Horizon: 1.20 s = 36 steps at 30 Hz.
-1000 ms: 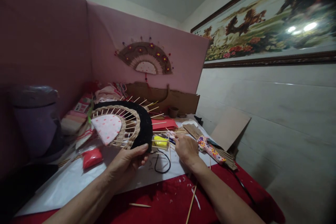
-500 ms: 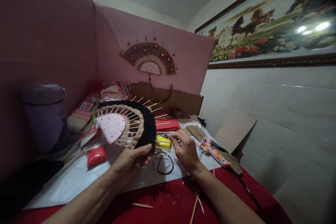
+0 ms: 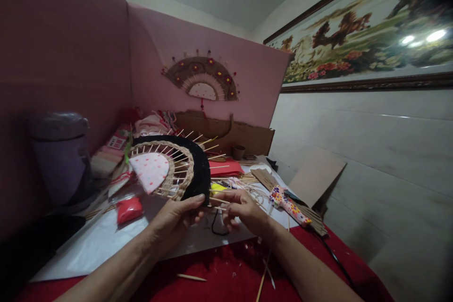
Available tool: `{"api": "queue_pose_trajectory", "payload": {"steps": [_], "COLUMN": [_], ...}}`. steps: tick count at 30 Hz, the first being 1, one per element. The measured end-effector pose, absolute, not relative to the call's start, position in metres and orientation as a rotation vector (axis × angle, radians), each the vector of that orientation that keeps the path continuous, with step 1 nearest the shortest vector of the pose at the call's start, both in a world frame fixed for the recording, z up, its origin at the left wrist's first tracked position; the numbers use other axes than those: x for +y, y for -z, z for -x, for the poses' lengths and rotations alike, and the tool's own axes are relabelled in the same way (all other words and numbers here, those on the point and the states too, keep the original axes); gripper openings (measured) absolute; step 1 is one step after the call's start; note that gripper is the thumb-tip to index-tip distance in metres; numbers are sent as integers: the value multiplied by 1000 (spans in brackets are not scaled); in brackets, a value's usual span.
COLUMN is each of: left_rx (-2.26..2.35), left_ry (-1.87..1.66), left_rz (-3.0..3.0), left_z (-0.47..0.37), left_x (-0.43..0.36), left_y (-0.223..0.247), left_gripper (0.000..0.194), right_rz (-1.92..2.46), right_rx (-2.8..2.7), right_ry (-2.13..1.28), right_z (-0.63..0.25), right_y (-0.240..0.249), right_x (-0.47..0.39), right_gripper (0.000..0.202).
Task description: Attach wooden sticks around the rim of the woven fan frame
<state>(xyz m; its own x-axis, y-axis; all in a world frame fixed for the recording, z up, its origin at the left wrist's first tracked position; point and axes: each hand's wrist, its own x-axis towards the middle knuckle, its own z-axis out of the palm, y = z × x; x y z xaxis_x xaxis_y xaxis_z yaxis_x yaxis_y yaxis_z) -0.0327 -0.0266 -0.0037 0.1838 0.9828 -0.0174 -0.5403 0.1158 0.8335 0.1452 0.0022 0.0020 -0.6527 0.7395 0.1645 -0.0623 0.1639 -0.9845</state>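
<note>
A half-round woven fan [image 3: 169, 145] is held up in front of me, with a white red-dotted centre, a braided tan band, a broad black outer band [image 3: 199, 163] and thin sticks poking out past the rim. My left hand [image 3: 179, 219] grips its lower right end, thumb on top of the black band. Close by, my right hand [image 3: 242, 210] has its thumb and index finger closed around the stick ends that jut from that end. A black cord [image 3: 214, 229] loops down beneath them, partly behind my right fingers; whether they touch it is hidden.
Behind the fan lie red paper [image 3: 226, 168], a yellow packet [image 3: 218, 188] and loose strands. A red packet [image 3: 129, 210] rests on the white sheet at left, near a lilac bin [image 3: 58, 160]. A flower-patterned object [image 3: 288, 205] lies at right. Another fan [image 3: 201, 73] hangs on the pink panel.
My right hand has moved left and slightly down, from beside the yellow packet to the fan's stick ends, now covering part of the cord loop. The left hand and fan hold steady.
</note>
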Motion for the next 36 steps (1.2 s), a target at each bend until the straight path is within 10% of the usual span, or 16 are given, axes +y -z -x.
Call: {"api": "queue_pose_trajectory", "payload": {"steps": [36], "left_rx": [698], "left_ry": [-1266], "left_rz": [-790], "left_z": [34], "left_x": [-22], "left_y": [8], "left_gripper": [14], "right_rz": [677], "right_rx": [-1659], "right_ry": [-1254], "right_z": [-143], "right_y": [3], "right_x": [9], "right_gripper": [23]}}
